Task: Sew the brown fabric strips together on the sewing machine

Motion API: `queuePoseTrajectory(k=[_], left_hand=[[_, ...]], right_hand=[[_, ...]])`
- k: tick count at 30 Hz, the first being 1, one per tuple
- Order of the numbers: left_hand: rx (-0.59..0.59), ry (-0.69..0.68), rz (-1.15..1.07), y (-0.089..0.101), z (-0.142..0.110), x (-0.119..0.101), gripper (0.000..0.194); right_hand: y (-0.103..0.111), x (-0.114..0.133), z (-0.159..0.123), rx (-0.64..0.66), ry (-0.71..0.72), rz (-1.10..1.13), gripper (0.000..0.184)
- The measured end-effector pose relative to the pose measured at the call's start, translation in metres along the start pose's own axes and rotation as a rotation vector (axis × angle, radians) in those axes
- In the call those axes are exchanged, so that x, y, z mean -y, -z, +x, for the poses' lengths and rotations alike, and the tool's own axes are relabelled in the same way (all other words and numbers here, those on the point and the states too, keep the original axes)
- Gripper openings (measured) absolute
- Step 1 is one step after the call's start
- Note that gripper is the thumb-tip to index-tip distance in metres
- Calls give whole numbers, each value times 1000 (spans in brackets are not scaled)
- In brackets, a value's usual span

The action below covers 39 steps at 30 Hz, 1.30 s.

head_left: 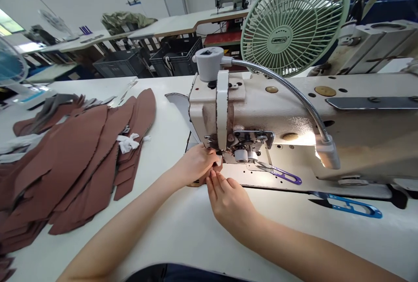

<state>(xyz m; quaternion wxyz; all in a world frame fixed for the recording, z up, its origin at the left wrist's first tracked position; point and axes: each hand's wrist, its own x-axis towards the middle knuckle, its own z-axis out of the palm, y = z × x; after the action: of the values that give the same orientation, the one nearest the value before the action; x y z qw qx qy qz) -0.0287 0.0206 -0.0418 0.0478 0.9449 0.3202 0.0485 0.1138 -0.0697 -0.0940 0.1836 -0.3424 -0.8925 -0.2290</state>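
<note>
My left hand (196, 164) is closed in a pinch on a small brown fabric piece (218, 168) right under the needle area of the cream sewing machine (294, 112). My right hand (228, 201) lies just in front of it, fingers straight and together, their tips touching the same fabric piece. Most of the piece is hidden by my hands. A white label scrap seems to sit at my left fingertips.
A large pile of brown cut fabric pieces (75, 160) with a white scrap lies to the left. Purple thread snips (284, 174) and blue thread snips (349, 206) rest by the machine. A gooseneck lamp (323, 149) and green fan (294, 21) stand behind.
</note>
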Motion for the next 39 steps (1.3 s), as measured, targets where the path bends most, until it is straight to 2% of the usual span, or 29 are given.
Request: queuePoseTrajectory(k=[5, 8, 15, 19, 23, 28, 34, 39], left_hand=[[-97, -101, 7, -13, 1, 12, 14], [-114, -120, -4, -15, 1, 15, 15], [21, -51, -66, -13, 1, 20, 16], [41, -69, -117, -16, 3, 29, 14], [18, -96, -125, -18, 5, 36, 18], [-61, -92, -122, -12, 3, 34, 28], [-95, -151, -90, -12, 8, 37, 19], [-91, -167, -62, -14, 11, 41, 22]], right_hand=[[-7, -2, 2, 53, 12, 23, 34], [-11, -4, 3, 73, 3, 29, 34], [-21, -6, 2, 102, -24, 42, 37], [-26, -7, 2, 127, -50, 72, 37], [-23, -8, 6, 177, -142, 138, 42], [-14, -10, 11, 258, -205, 198, 51], [-11, -12, 12, 257, -247, 205, 51], [-11, -12, 13, 274, -262, 192, 51]])
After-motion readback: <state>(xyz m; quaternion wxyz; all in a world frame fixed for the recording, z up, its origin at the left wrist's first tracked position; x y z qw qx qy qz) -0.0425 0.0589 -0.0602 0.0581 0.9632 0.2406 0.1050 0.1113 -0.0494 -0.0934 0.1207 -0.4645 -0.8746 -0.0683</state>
